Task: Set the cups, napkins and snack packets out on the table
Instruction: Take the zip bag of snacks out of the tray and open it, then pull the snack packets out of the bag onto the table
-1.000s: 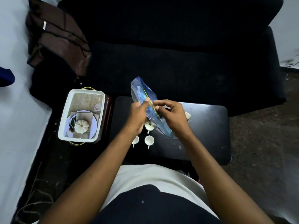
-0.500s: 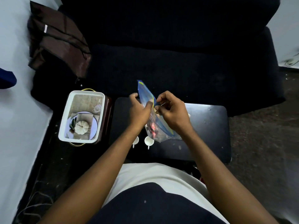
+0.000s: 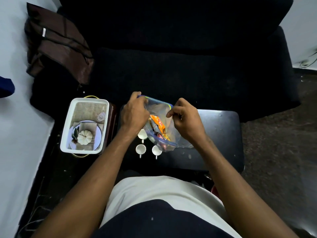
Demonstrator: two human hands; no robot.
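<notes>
A clear zip bag (image 3: 160, 110) with a blue-and-yellow seal hangs over the black table (image 3: 221, 134), its mouth pulled wide. My left hand (image 3: 134, 114) pinches the far left side of the rim, and my right hand (image 3: 185, 119) pinches the right side. Inside the bag lie orange snack packets (image 3: 158, 126) and something dark red lower down. Three small white cups (image 3: 141, 149) stand on the table just below the bag; one is partly hidden by my left wrist. No napkins are visible.
A white rectangular box (image 3: 66, 134) printed with a plate and a pumpkin sits on a stand left of the table. A black sofa (image 3: 171, 66) runs behind the table, with a brown bag (image 3: 56, 43) on its left arm. Dark carpet lies to the right.
The bag was sealed and held edge-on; my hands have drawn its two sides apart, so the mouth now gapes and the orange packets show.
</notes>
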